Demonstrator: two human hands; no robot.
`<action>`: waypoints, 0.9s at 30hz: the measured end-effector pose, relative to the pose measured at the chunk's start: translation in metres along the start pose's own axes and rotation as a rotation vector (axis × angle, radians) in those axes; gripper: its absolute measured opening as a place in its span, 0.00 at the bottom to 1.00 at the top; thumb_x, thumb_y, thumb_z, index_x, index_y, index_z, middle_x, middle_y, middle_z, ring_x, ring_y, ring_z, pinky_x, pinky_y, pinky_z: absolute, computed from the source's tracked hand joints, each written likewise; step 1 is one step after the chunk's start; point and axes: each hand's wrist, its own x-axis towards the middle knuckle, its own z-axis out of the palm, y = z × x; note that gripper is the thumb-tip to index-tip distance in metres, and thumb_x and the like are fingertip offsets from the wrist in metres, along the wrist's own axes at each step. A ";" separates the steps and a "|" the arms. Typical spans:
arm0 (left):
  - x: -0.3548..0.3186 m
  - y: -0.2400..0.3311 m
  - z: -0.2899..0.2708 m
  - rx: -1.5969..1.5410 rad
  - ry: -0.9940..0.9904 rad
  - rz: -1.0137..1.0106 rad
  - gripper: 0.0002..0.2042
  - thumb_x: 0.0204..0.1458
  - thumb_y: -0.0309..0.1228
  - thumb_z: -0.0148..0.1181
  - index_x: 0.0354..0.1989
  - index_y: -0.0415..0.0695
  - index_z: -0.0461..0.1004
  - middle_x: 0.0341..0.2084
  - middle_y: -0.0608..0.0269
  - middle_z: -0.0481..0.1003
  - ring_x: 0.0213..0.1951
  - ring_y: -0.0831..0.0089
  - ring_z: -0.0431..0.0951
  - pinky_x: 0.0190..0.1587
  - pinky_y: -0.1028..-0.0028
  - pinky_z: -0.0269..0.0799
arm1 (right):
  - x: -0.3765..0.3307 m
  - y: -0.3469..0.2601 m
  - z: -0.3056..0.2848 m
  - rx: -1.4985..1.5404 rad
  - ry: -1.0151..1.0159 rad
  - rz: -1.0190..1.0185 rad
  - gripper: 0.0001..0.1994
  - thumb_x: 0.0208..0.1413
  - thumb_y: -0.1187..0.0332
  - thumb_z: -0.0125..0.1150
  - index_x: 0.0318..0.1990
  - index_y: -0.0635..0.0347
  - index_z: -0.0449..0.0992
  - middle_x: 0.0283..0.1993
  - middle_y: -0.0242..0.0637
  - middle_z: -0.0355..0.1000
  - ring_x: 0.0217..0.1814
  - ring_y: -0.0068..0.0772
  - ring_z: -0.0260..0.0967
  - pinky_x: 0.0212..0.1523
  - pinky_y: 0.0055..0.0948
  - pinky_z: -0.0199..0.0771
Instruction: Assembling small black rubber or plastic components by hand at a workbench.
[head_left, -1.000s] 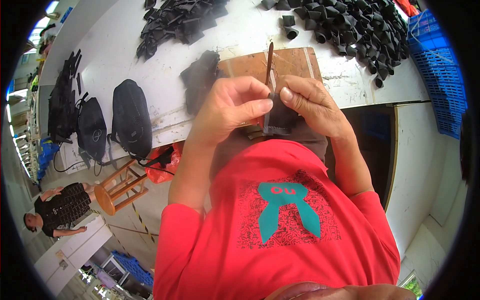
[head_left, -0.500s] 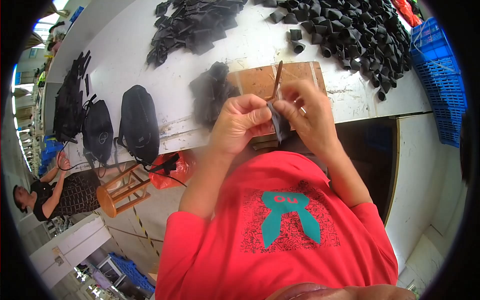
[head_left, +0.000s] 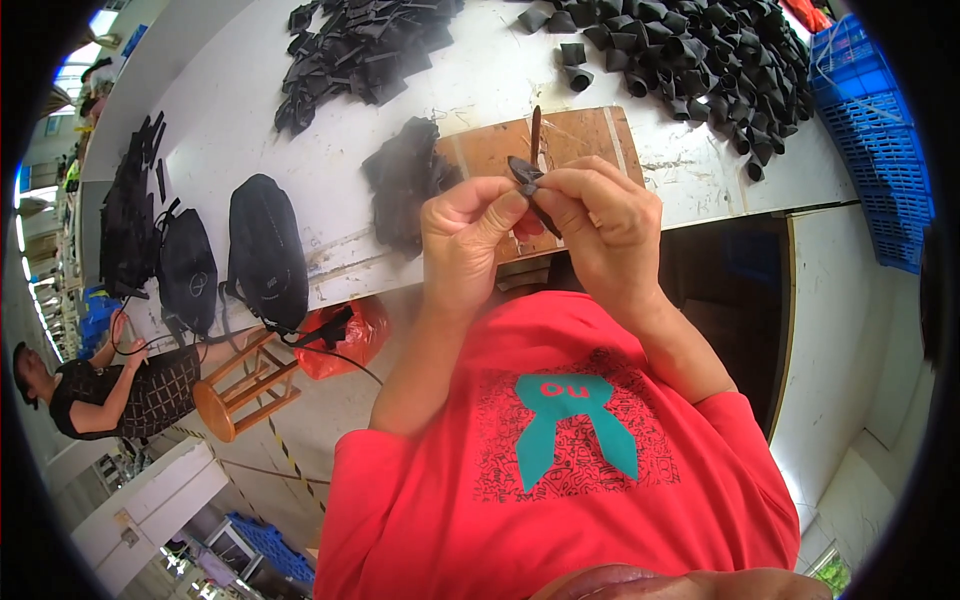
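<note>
Both hands are raised together above the near edge of the white surface (head_left: 300,130), over a brown wooden board (head_left: 590,140) that lies at that edge. The left hand (head_left: 465,240) is curled, thumb and forefinger pressed onto the lower end of a small black folded piece (head_left: 527,175), apparently of fabric. The right hand (head_left: 605,225) meets it from the other side, its fingertips (head_left: 548,192) pinching the same piece, so the piece is held in the air between the two hands, just above the board and not resting on it. A thin dark brown stick-like tool (head_left: 536,135) stands on the board just behind the piece; whether it touches the piece cannot be told.

Left of the board, touching its edge, sits a small heap of black pieces (head_left: 405,180). Farther back toward the far left part of the surface lies a larger pile of flat black pieces (head_left: 365,45), and at the far right a wide pile of black cone-shaped pieces (head_left: 700,50). A blue plastic crate (head_left: 880,140) stands off the right end of the surface. Along the left end lie two black bags (head_left: 265,250). Below that edge stand a wooden stool (head_left: 240,390) and a red plastic bag (head_left: 350,335) on the floor. Another person (head_left: 110,390) in a dark patterned top sits at far left, well apart.
</note>
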 end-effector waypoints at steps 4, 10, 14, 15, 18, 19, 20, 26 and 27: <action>-0.003 0.004 0.000 -0.067 0.019 -0.151 0.06 0.48 0.27 0.56 0.28 0.35 0.73 0.21 0.62 0.73 0.24 0.80 0.72 0.27 0.83 0.68 | -0.003 0.007 -0.005 0.347 -0.132 0.472 0.03 0.45 0.77 0.56 0.29 0.67 0.72 0.19 0.35 0.67 0.20 0.18 0.61 0.20 0.18 0.60; -0.008 -0.005 0.010 0.475 0.082 0.180 0.03 0.45 0.22 0.59 0.27 0.38 0.73 0.20 0.65 0.72 0.23 0.85 0.69 0.24 0.84 0.64 | -0.006 0.004 -0.004 0.102 -0.186 0.220 0.04 0.48 0.74 0.56 0.30 0.67 0.73 0.26 0.32 0.67 0.23 0.17 0.61 0.22 0.17 0.60; -0.006 -0.014 0.016 1.014 0.179 0.671 0.05 0.40 0.18 0.57 0.27 0.39 0.71 0.19 0.55 0.71 0.21 0.64 0.74 0.23 0.73 0.68 | -0.007 0.010 -0.001 0.068 -0.134 0.174 0.05 0.43 0.76 0.58 0.31 0.63 0.73 0.24 0.37 0.65 0.21 0.28 0.64 0.22 0.24 0.64; -0.006 -0.019 0.016 1.029 0.236 0.729 0.05 0.41 0.18 0.57 0.27 0.38 0.71 0.19 0.56 0.71 0.20 0.67 0.74 0.22 0.74 0.68 | -0.008 0.013 0.004 -0.102 -0.099 0.052 0.05 0.42 0.76 0.58 0.30 0.63 0.72 0.24 0.37 0.65 0.22 0.32 0.65 0.22 0.26 0.65; -0.007 -0.031 0.016 0.880 0.361 0.616 0.05 0.43 0.18 0.55 0.29 0.38 0.70 0.20 0.59 0.72 0.18 0.74 0.72 0.20 0.77 0.66 | -0.014 0.021 0.016 -0.326 -0.055 -0.105 0.05 0.40 0.77 0.58 0.28 0.61 0.72 0.25 0.38 0.64 0.23 0.39 0.65 0.23 0.32 0.66; -0.006 -0.033 0.016 0.712 0.422 0.445 0.05 0.44 0.18 0.55 0.30 0.38 0.70 0.20 0.61 0.73 0.17 0.78 0.71 0.18 0.79 0.65 | -0.017 0.025 0.020 -0.341 -0.007 -0.041 0.05 0.40 0.77 0.58 0.28 0.61 0.72 0.25 0.38 0.64 0.23 0.39 0.65 0.23 0.32 0.66; -0.007 -0.006 0.026 0.263 0.399 0.044 0.07 0.45 0.19 0.55 0.33 0.37 0.69 0.21 0.63 0.73 0.17 0.85 0.68 0.16 0.84 0.62 | -0.018 0.027 0.021 -0.357 0.046 0.026 0.05 0.39 0.77 0.58 0.27 0.61 0.72 0.25 0.38 0.64 0.23 0.39 0.65 0.23 0.32 0.66; -0.001 0.008 0.008 -0.466 -0.015 -0.285 0.09 0.45 0.17 0.53 0.36 0.33 0.66 0.25 0.61 0.72 0.21 0.85 0.69 0.17 0.86 0.63 | -0.004 0.020 0.004 0.405 -0.060 0.681 0.04 0.47 0.75 0.56 0.25 0.66 0.72 0.17 0.24 0.61 0.19 0.15 0.58 0.18 0.17 0.56; -0.001 0.004 0.010 -0.184 0.093 -0.145 0.08 0.45 0.17 0.52 0.35 0.33 0.66 0.26 0.61 0.72 0.22 0.85 0.70 0.19 0.85 0.64 | -0.007 0.027 0.005 0.806 -0.079 0.848 0.04 0.47 0.74 0.57 0.26 0.65 0.72 0.18 0.24 0.60 0.18 0.14 0.55 0.18 0.16 0.53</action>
